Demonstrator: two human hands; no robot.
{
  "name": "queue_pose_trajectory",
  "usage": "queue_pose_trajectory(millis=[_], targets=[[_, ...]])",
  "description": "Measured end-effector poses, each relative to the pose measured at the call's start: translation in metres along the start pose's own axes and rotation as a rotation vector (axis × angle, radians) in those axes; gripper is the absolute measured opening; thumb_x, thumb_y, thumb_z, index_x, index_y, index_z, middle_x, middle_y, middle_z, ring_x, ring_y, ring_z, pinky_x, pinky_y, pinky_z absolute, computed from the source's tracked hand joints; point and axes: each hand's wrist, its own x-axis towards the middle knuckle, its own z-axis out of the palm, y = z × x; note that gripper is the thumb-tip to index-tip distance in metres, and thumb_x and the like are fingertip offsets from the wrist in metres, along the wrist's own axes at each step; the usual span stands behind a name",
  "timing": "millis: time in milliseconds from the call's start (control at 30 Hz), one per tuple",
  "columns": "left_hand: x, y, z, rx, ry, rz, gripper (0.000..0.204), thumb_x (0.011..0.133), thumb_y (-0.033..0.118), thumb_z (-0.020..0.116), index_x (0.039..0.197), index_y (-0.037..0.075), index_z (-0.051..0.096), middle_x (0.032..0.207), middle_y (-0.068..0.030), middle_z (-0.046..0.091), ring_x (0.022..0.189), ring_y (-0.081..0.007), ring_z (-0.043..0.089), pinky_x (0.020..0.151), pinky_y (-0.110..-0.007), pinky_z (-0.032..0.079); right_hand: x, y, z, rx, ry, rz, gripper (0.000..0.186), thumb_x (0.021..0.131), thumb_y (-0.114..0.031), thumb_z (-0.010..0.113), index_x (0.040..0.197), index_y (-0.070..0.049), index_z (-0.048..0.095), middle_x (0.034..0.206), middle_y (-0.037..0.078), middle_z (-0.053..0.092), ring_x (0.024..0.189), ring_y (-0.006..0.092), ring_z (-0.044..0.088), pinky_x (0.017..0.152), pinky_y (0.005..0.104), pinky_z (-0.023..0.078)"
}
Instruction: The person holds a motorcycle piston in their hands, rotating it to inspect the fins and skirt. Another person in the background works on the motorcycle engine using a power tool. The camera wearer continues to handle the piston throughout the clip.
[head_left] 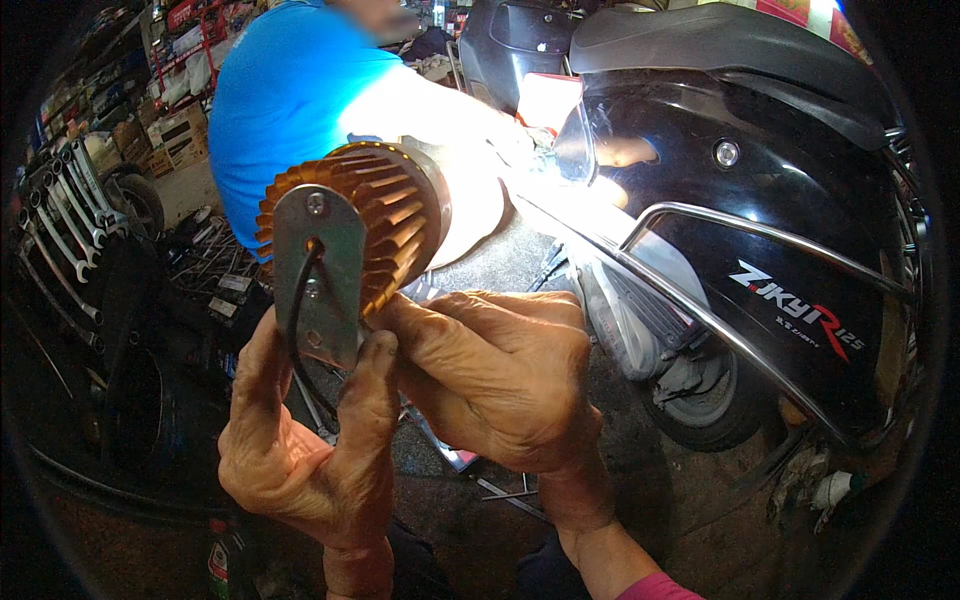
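A round lamp with gold cooling fins is held up in front of me, lit and shining away toward a person in a blue shirt. On its back sits a flat metal bracket with screws, and a black cable comes out of a hole in it. My left hand grips the bracket's lower end between thumb and fingers. Close against it, my right hand is closed by the lamp's lower rim; its fingertips are partly hidden, and it seems to pinch the bracket's edge.
A black motorcycle with a chrome side rail stands at the right. The person in the blue shirt reaches toward it. Combination wrenches hang at the left, and tools lie on the floor. A bottle stands at the lower left.
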Motion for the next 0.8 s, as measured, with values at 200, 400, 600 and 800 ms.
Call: queue_pose_trajectory(millis=[200,400,600,800], targets=[[0.0001,0.0000,0.0006,-0.024,0.006,0.003,0.045,0.069,-0.003,0.076,0.111,-0.008,0.060,0.101,-0.0163,0.068,0.092,-0.0210,0.066,0.085,-0.032,0.051,0.0009,-0.0017,-0.0011,0.003,0.002,0.009,0.029,0.073,-0.008,0.066,0.100,0.001,0.064,0.069,0.007,0.060,0.054,0.0209,0.060,0.044,0.0320,0.046],[-0.0004,0.0008,0.0005,-0.036,0.012,-0.005,0.044,0.070,-0.003,0.076,0.111,-0.007,0.061,0.100,-0.0159,0.068,0.091,-0.0206,0.066,0.085,-0.032,0.051,0.0012,-0.0023,-0.0017,0.001,-0.010,0.008,0.030,0.073,-0.008,0.067,0.101,0.002,0.063,0.068,0.007,0.059,0.054,0.0212,0.060,0.045,0.0323,0.047],[-0.0005,0.0022,0.0001,-0.013,0.004,-0.008,0.044,0.069,-0.003,0.076,0.111,-0.007,0.061,0.101,-0.0165,0.068,0.091,-0.0213,0.067,0.085,-0.032,0.051,0.0023,-0.0023,-0.0026,0.005,0.003,-0.017,0.029,0.073,-0.008,0.067,0.100,0.003,0.063,0.068,0.008,0.059,0.055,0.0221,0.060,0.047,0.0326,0.048],[-0.0010,0.0013,-0.0013,-0.020,0.009,0.021,0.046,0.069,-0.003,0.077,0.111,-0.008,0.060,0.102,-0.0166,0.067,0.091,-0.0210,0.067,0.085,-0.032,0.051,0.0021,-0.0038,-0.0009,0.023,0.027,-0.005,0.026,0.073,-0.008,0.066,0.098,0.002,0.064,0.068,0.008,0.059,0.056,0.0224,0.061,0.047,0.0333,0.048]])
